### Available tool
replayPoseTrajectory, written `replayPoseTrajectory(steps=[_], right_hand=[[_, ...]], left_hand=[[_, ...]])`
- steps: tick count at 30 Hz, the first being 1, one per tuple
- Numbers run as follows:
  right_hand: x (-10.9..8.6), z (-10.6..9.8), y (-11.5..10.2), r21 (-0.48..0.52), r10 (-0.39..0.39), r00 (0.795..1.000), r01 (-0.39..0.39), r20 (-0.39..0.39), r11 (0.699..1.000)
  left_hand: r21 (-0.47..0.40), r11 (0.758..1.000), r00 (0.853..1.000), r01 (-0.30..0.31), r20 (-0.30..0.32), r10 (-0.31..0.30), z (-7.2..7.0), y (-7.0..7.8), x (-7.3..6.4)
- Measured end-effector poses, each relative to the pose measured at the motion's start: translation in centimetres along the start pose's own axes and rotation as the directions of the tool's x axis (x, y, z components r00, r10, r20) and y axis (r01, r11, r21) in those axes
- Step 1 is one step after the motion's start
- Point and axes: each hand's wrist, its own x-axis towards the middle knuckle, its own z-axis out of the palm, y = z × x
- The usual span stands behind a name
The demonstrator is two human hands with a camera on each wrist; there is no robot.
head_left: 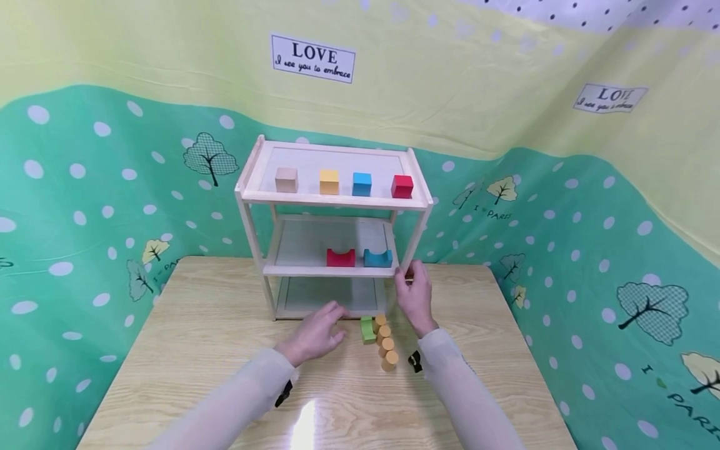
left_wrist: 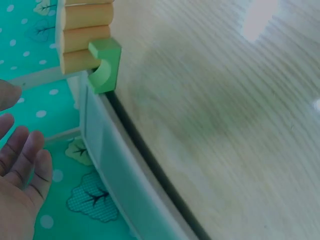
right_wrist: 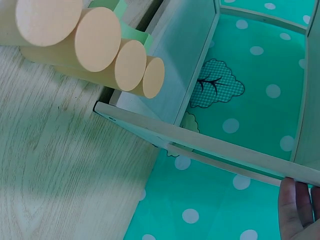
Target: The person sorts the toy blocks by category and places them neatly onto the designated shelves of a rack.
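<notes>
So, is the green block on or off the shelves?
Off: the green block stands on the table, in front of the bottom shelf.

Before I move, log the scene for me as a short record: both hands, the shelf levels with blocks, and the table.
Left hand: near the front edge of the bottom level, holding nothing
Right hand: grips the shelf unit's right front post
Top level, left to right in the head view: pale cube, yellow cube, blue cube, red cube
Middle level: red notched block, with blue notched block to its right
Table: green notched block beside a row of four upright yellow cylinders
</notes>
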Motion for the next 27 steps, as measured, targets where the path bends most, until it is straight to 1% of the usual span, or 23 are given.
replayPoseTrajectory(steps=[4,7,11,15,21,27], right_hand=[[0.0,-0.1,-0.1,0.001,-0.001,1.0,0.001,0.004,1.0],[0.0,-0.1,0.0,0.004,-0.001,1.0,0.001,0.003,1.0],[0.0,-0.1,0.0,0.003,-0.002,1.0,0.002,0.001,1.0],[0.0,-0.1,0.0,-0.001,-0.009,1.0,0.009,-0.002,1.0],[0.1,0.0,0.1,-0.018,-0.018,1.0,0.018,-0.005,1.0],[0.1,-0.1,0.2,-0.015,-0.025,1.0,0.025,-0.009,1.0]], left_hand=[[-0.019,1.0,1.0,0.019,0.025,-0.018,0.9,0.1,0.2],[-0.018,0.999,0.999,0.026,0.028,-0.026,1.6,0.2,0.4],[0.006,1.0,0.999,0.031,0.026,-0.031,2.3,0.3,0.8],[-0.008,0.999,0.999,0.038,0.021,-0.038,3.0,0.3,1.2],[-0.034,0.997,0.997,0.075,0.0,-0.075,3.8,0.4,1.7],[-0.058,0.991,0.993,0.12,0.001,-0.121,4.5,0.6,2.3]])
